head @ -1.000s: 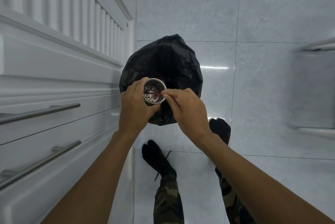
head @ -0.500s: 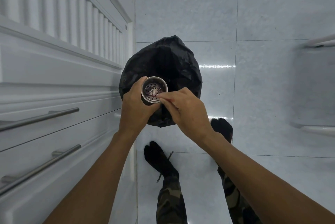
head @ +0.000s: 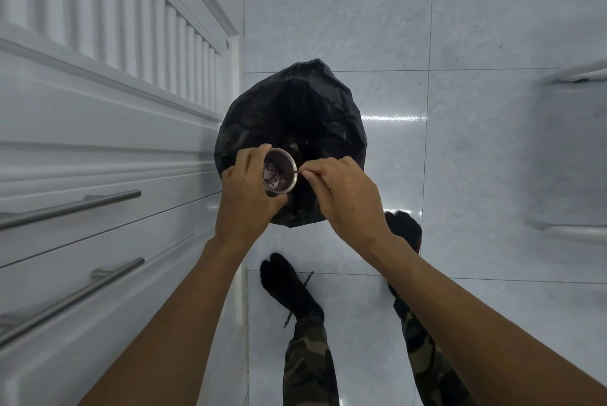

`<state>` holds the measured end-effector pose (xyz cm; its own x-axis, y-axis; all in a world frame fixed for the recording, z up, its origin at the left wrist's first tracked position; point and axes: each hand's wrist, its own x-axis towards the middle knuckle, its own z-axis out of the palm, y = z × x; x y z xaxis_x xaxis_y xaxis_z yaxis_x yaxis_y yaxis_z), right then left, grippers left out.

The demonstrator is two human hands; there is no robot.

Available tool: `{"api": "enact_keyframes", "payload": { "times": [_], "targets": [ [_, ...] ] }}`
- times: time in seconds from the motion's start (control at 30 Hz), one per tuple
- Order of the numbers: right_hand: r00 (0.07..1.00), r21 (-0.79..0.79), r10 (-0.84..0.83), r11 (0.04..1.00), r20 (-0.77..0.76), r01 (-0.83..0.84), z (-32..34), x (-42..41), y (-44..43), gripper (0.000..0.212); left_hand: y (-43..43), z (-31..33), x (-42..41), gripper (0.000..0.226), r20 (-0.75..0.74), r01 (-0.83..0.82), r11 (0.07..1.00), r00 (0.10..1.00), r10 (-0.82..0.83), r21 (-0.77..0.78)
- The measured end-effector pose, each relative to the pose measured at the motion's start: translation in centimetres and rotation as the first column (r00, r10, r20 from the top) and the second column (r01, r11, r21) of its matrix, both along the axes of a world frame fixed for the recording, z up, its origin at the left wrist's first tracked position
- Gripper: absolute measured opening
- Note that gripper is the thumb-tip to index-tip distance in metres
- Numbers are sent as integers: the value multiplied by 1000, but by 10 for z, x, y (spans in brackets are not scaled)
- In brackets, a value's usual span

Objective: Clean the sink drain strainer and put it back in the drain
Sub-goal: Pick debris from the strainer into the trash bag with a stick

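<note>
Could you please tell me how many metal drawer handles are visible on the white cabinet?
2. The upper handle runs across the drawer front on the left, and the lower handle sits on the drawer below it. Both run past the left edge, and more may lie outside the picture.

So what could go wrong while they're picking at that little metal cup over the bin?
The left hand holds the round perforated metal strainer by its side only; it could slip into the black plastic bin bag. The right hand pinches a thin reddish stick that might snap. Loosened debris could miss the bag and land on the glossy grey floor tiles.
</note>
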<state>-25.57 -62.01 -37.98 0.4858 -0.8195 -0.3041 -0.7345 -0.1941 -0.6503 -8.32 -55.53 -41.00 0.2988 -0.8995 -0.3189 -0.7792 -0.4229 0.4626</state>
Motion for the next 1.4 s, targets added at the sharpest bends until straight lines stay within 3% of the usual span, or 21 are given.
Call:
{"api": "enact_keyframes", "payload": {
  "times": [0.1,0.2,0.37,0.53,0.67,0.8,0.93,1.1,1.27,1.4],
  "targets": [
    [997,4,48,999,67,-49,0,5,11,25,1,-1,0,91,-2,3,1000,1000,-3,24],
    [999,29,42,999,6,-42,-7,7,15,28,0,-1,3,93,-31,-47,996,998,50,73],
    [979,7,-177,984,99,177,-16,8,21,25,-1,3,12,83,-40,-35,996,998,38,83],
    [976,99,-184,980,116,173,-23,11,37,26,-4,6,15,84,-26,35,996,999,-33,85],
    [918,141,-363,929,158,343,-30,12,35,23,-6,8,20,82,-9,72,993,997,-72,94],
    [935,185,-284,951,212,247,-35,15,43,24,-7,10,22,84,13,114,986,993,-116,123],
    [853,180,-479,876,209,448,-40,10,43,22,-8,10,18,83,26,117,985,992,-121,127],
    [883,236,-394,911,257,338,-38,10,46,25,-13,10,14,85,8,104,983,994,-107,152],
    [767,251,-585,810,264,531,-40,6,38,21,-16,11,13,84,13,64,986,998,-67,156],
    [877,249,-417,899,238,360,-38,7,44,23,-16,11,11,85,-4,77,981,997,-77,176]
  ]
}}
